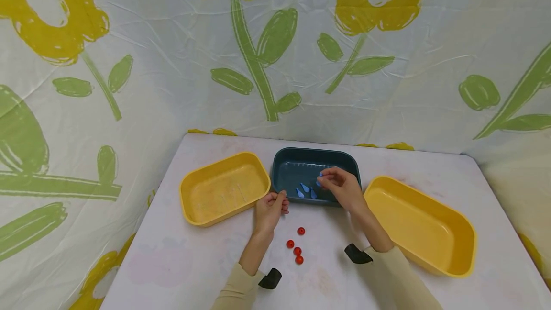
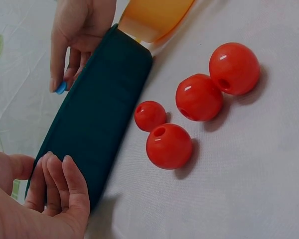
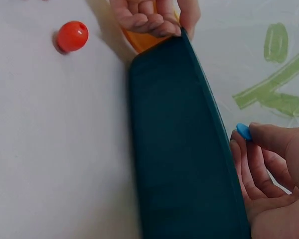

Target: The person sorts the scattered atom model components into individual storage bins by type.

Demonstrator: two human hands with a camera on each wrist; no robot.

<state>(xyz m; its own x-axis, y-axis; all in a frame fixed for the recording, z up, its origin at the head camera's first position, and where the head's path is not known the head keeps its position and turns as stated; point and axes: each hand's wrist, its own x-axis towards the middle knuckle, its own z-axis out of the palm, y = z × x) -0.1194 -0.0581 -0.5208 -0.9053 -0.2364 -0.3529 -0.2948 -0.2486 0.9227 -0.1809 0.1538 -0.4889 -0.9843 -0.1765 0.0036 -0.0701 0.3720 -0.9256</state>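
Observation:
My left hand (image 1: 269,208) grips the near left corner of a dark teal tray (image 1: 316,152), its thumb at the rim and its fingers against the outer wall. Over the tray's right part, my right hand (image 1: 343,189) pinches a small blue piece (image 3: 243,131) between thumb and fingertips. Most of that piece is hidden by the fingers. Three blue drop-shaped pieces (image 1: 305,187) lie on the tray floor. Several round red beads (image 2: 169,146) with holes rest on the table in front of the tray, between my forearms.
A yellow tray (image 1: 193,219) stands at the left, with thin clear strips or marks on its floor. Another, longer yellow tray (image 1: 467,252) sits angled at the right. Behind the white table (image 1: 172,262) hangs a flower-printed cloth (image 1: 172,85).

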